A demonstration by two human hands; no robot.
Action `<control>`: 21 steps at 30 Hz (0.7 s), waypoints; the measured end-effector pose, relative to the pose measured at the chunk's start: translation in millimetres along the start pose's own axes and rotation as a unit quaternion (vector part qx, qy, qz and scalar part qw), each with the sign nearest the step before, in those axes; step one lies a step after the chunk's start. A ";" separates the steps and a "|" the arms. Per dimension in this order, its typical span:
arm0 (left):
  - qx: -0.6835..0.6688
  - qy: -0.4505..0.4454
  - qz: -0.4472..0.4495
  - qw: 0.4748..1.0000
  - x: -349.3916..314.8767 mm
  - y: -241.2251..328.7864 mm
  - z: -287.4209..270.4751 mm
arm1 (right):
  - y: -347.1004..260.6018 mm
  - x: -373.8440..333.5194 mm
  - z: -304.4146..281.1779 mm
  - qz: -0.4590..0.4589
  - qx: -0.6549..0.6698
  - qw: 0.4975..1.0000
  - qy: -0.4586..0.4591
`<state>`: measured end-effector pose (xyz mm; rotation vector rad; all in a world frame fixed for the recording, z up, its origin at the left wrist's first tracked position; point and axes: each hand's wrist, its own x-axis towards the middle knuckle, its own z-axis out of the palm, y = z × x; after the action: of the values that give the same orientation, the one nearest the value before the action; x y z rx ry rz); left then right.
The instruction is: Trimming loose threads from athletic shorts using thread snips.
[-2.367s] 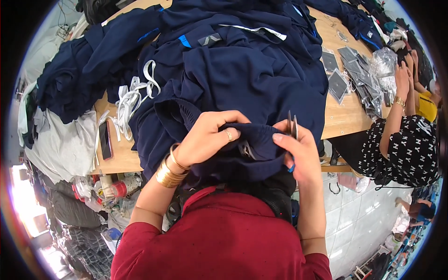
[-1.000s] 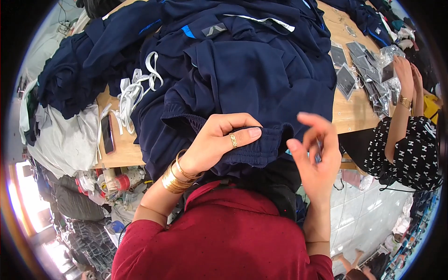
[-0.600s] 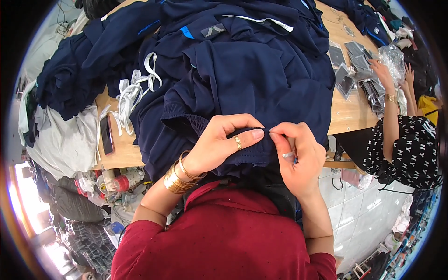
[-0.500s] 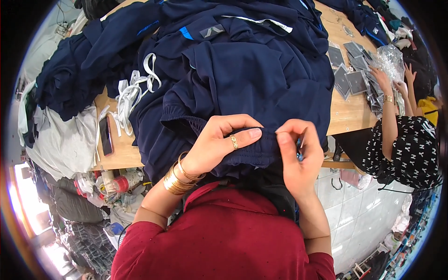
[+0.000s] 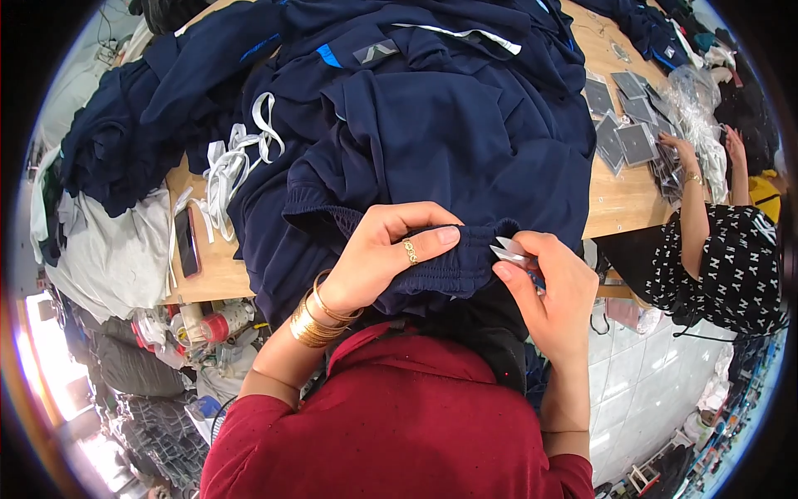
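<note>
Both sets of fingers [image 5: 439, 240] were closed: the left hand [image 5: 378, 254] pinched a gathered navy waistband [image 5: 467, 263] at the bench's near edge, while the right hand [image 5: 555, 287] gripped small metal snips [image 5: 509, 253], blades slightly parted, at its right end. Navy garments [image 5: 449, 125] covered the bench [image 5: 613, 212] behind. White cords [image 5: 223, 185] and a phone [image 5: 190, 243] lay by its near left corner, grey square packets [image 5: 636, 145] toward its right edge.

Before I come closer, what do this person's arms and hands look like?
Short, dark red sleeves leave the forearms uncovered. A stack of thin gold bangles circles the left wrist, and the left hand wears a gold ring. The right hand and wrist show no jewellery. Neither hand is gloved.
</note>
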<state>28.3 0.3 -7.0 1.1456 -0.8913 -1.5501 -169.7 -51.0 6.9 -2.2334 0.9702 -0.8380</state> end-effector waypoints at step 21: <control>0.076 -0.007 0.020 0.997 0.1 -1.9 0.1 | 0.8 5.1 -0.8 -0.074 -0.094 0.992 -0.025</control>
<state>27.7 0.7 -8.7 1.2172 -1.0512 -1.4795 -167.8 -55.6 8.5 -2.5007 0.9008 -0.7768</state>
